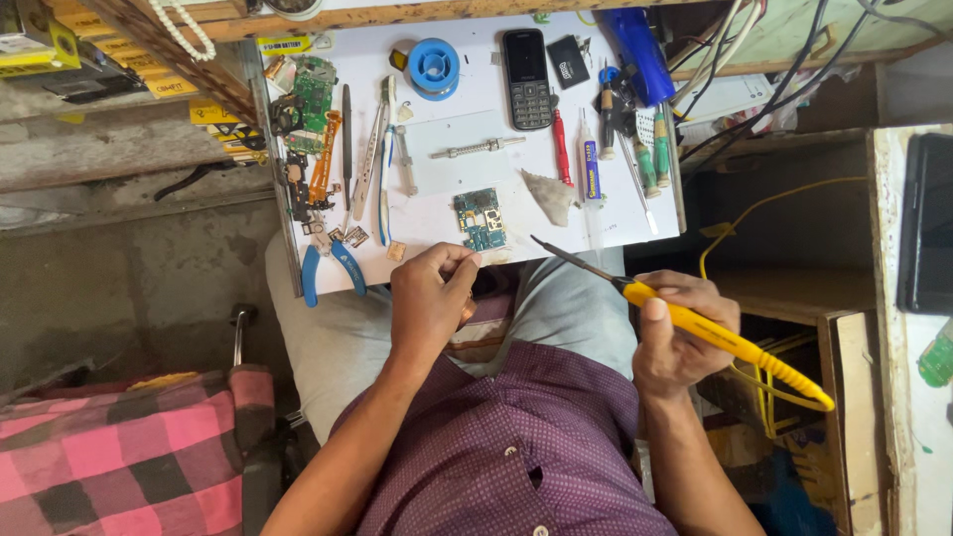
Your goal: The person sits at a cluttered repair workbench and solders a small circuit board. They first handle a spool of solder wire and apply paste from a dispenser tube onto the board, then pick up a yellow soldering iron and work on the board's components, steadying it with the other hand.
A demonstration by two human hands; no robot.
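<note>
My right hand (pixel 680 333) grips a yellow soldering iron (pixel 730 342), its dark tip (pixel 561 253) pointing up-left over the near edge of the white worktop (pixel 447 159). My left hand (pixel 432 293) hovers at that near edge with fingers curled and pinched together, just below a small blue circuit board (pixel 480 219); whether it holds something tiny I cannot tell. The iron's tip lies to the right of the board, apart from it.
On the worktop lie a black keypad phone (pixel 527 77), a blue solder spool (pixel 434 67), blue-handled pliers (pixel 331 266), tweezers, screwdrivers (pixel 562 147), a glue tube (pixel 590 169) and green boards (pixel 313 94). A pink checked cloth (pixel 119 447) lies at lower left. Cables hang at upper right.
</note>
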